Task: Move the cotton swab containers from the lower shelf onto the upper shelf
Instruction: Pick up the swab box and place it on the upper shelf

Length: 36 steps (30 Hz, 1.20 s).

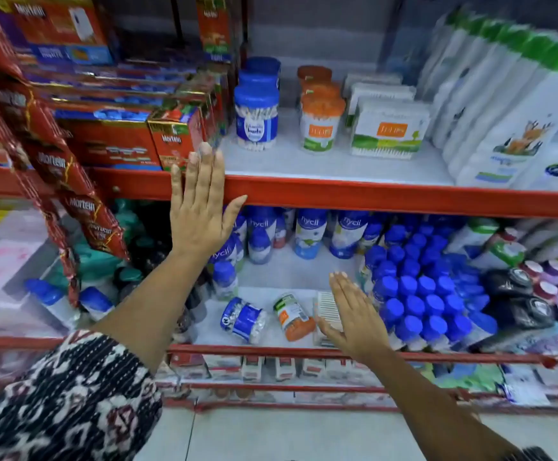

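On the white lower shelf (304,277), three cotton swab containers lie toppled near the front edge: a clear round jar with a blue label and blue lid (243,319), packed with white-tipped swabs, on its side at the left; just beside it a clear round jar with an orange lid (292,316), also on its side, lid toward the front; and next to that a flat clear rectangular swab box showing a barcode (329,311), partly covered by the right hand (354,319). That hand is flat, fingers extended and held together, palm down over the box; whether it touches the box cannot be told. The left hand (201,207) is raised with fingers straight and together, thumb spread, in front of the red front rail of the upper shelf (370,194), holding nothing. On the upper shelf stand a row of blue-lidded swab jars (256,116) running back, a row of orange-lidded swab jars (321,123) to their right, and a stack of clear rectangular swab boxes with orange and green labels (389,133) beside those; all upright. Tall white bottles with green caps (503,104) fill the right of the upper shelf, red cartons (111,141) the left. Behind the fallen jars, blue-capped bottles (420,294) crowd the lower shelf.
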{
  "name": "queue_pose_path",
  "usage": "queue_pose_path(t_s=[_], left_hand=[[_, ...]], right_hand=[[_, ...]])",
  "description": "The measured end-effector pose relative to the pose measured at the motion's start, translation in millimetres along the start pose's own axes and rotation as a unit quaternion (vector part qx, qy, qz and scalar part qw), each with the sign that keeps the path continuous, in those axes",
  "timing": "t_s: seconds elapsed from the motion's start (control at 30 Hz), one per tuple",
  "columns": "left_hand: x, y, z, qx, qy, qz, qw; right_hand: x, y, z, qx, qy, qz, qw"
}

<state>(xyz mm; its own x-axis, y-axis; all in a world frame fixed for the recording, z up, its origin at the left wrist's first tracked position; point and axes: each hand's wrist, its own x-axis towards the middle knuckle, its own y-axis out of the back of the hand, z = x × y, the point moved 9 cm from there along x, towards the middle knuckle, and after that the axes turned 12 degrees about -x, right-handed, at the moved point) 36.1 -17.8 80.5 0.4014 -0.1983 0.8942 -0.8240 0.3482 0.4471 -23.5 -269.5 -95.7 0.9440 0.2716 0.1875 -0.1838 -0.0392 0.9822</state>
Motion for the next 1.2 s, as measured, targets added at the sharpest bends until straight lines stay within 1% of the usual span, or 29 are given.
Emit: queue_pose_path(t_s=[0.03, 0.07, 0.1, 0.13, 0.17, 0.33, 0.43, 0.57, 0.67, 0.73, 0.8, 0.83, 0.87, 0.9, 0.93, 0.97, 1.0, 1.07, 1.13, 1.2], left_hand=[[1.3, 1.7, 0.7, 0.011, -0.001, 0.017, 1.000], [3.5, 2.1, 0.1, 0.018, -0.005, 0.023, 1.000], [2.7, 1.4, -1.3, 0.022, -0.006, 0.030, 0.999], [2.0, -0.1, 0.8, 0.023, -0.018, 0.035, 0.999], [0.2, -2.2, 1.1, 0.023, -0.019, 0.036, 0.999], [-2.5, -3.6, 1.5, 0.028, -0.039, 0.059, 0.997], [-3.8, -4.7, 2.6, 0.033, -0.053, 0.072, 0.995], [-3.6, -5.4, 1.1, 0.040, -0.060, 0.091, 0.993], [-3.4, -6.0, 1.2, 0.043, -0.059, 0.089, 0.993], [-4.4, -6.4, 0.7, 0.043, -0.057, 0.087, 0.994], [-4.1, -6.2, 0.9, 0.044, -0.058, 0.086, 0.994], [-3.4, -5.8, 1.3, 0.044, -0.058, 0.086, 0.994], [-2.6, -5.3, 2.2, 0.041, -0.058, 0.085, 0.994], [-1.8, -5.0, 2.4, 0.041, -0.056, 0.084, 0.994], [-1.6, -4.8, 2.1, 0.041, -0.054, 0.084, 0.994], [-1.5, -4.5, 2.2, 0.039, -0.052, 0.083, 0.994], [-1.8, -4.2, 2.2, 0.038, -0.051, 0.082, 0.995], [-2.1, -3.7, 2.3, 0.036, -0.049, 0.081, 0.995], [-2.1, -3.4, 1.3, 0.034, -0.045, 0.079, 0.995], [-1.4, -2.6, 2.0, 0.030, -0.043, 0.076, 0.996]], right_hand=[[1.8, -14.7, 5.5, 0.004, -0.002, -0.037, 0.999], [2.9, -26.2, 6.8, 0.018, 0.004, -0.106, 0.994], [2.4, -38.3, 11.0, 0.008, 0.011, -0.169, 0.986], [3.7, -43.5, 14.2, 0.011, 0.019, -0.220, 0.975], [9.0, -47.0, 15.6, 0.005, 0.025, -0.251, 0.968], [33.6, -60.9, 15.5, -0.039, 0.063, -0.359, 0.930], [43.6, -68.3, 10.6, -0.063, 0.079, -0.385, 0.917], [44.3, -69.2, 7.7, -0.086, 0.091, -0.374, 0.919], [42.6, -59.0, 9.4, -0.090, 0.088, -0.329, 0.936], [39.8, -47.3, 12.4, -0.078, 0.068, -0.290, 0.951], [34.9, -30.8, 19.2, -0.023, 0.015, -0.236, 0.971], [30.4, -22.3, 25.8, 0.028, -0.029, -0.204, 0.978], [24.0, -12.1, 33.5, 0.089, -0.083, -0.166, 0.979], [16.4, -1.9, 41.4, 0.162, -0.141, -0.120, 0.969], [7.1, 4.7, 48.3, 0.251, -0.195, -0.076, 0.945], [-3.5, 10.1, 51.2, 0.352, -0.235, -0.045, 0.905], [-12.6, 12.5, 48.6, 0.455, -0.258, -0.033, 0.852], [-22.4, 17.9, 32.6, 0.625, -0.248, -0.038, 0.740], [-25.5, 27.5, 8.4, 0.748, -0.206, -0.065, 0.628], [-25.8, 44.6, -10.0, 0.842, -0.147, -0.061, 0.516]])
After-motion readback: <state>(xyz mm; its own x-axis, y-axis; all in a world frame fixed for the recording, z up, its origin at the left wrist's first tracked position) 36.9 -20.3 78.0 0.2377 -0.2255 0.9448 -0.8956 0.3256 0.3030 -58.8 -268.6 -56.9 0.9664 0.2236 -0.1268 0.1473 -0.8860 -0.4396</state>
